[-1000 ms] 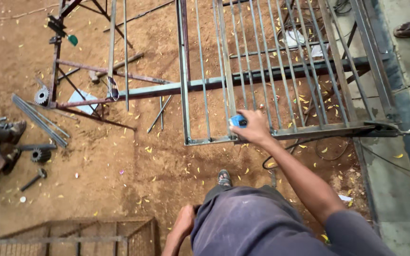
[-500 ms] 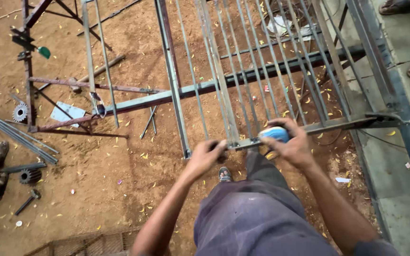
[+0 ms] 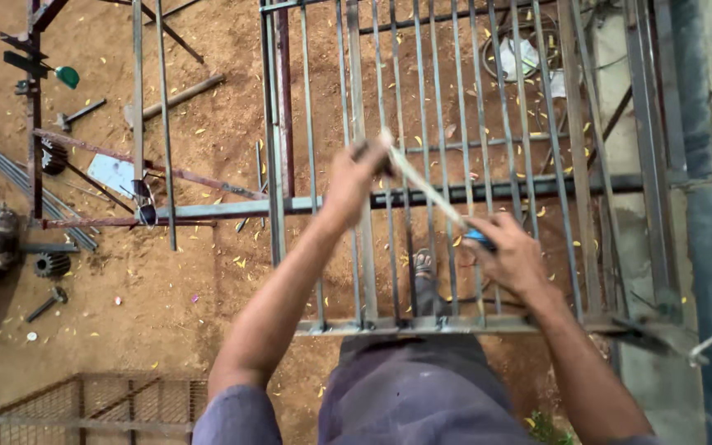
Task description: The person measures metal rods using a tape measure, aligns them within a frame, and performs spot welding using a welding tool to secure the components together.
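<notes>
Tape measure, blue-cased, with its pale thin blade (image 3: 426,188) stretched across the grey steel barred gate frame (image 3: 455,323): right hand (image 3: 511,257) fingers wrap the case, left hand (image 3: 354,177) fingers pinch the tip. Blade looks light and floppy, so I'd grip both ends.

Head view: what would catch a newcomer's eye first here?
The two bare hands at centre: the left hand and right hand stretch a pale tape between them over a grey barred metal gate frame lying on reddish dirt. At the far left, loose metal bars and a hammer lie scattered.
</notes>
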